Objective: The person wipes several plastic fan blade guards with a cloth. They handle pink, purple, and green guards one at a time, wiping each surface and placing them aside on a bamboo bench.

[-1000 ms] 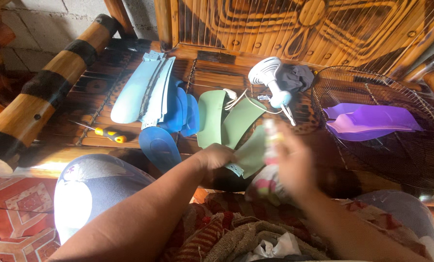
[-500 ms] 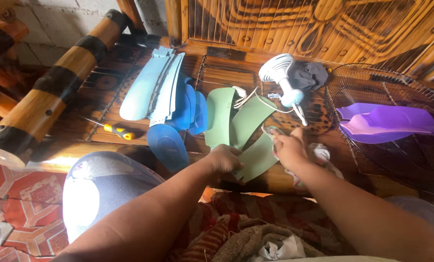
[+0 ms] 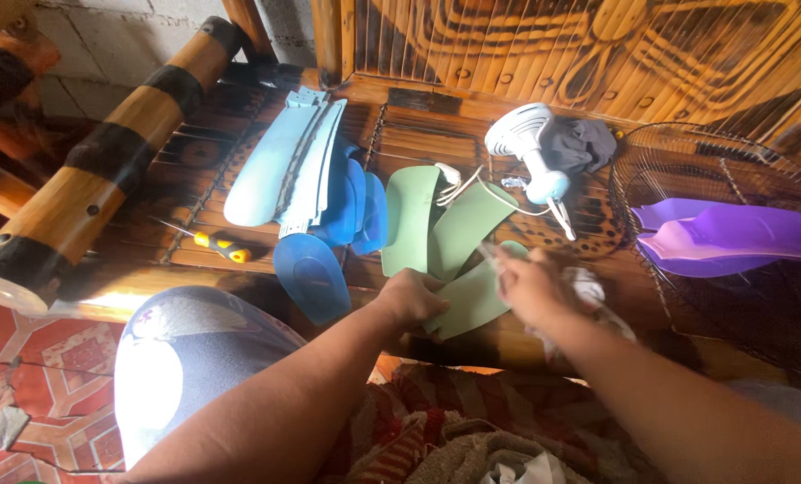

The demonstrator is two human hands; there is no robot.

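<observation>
My left hand (image 3: 411, 298) grips the near end of a green fan blade (image 3: 479, 294) that rests on the bamboo bench (image 3: 472, 148). My right hand (image 3: 530, 289) presses a white cloth (image 3: 589, 289) against the blade's far part; the hand is blurred. Two more green blades (image 3: 411, 218) lie just beyond, fanned out. A white fan motor (image 3: 526, 148) with a white cord lies behind them.
Light blue and dark blue fan blades (image 3: 315, 184) lie at left, with a yellow-handled screwdriver (image 3: 217, 244) beside them. A wire fan guard (image 3: 732, 233) holding purple blades (image 3: 732, 235) sits at right. A thick bamboo armrest (image 3: 96, 148) runs along the left. Towels lie on my lap.
My right hand went from holding a blurred cloth and bottle-like thing near my lap to the green blade, and now rubs the cloth on it. The left hand stayed on the blade.
</observation>
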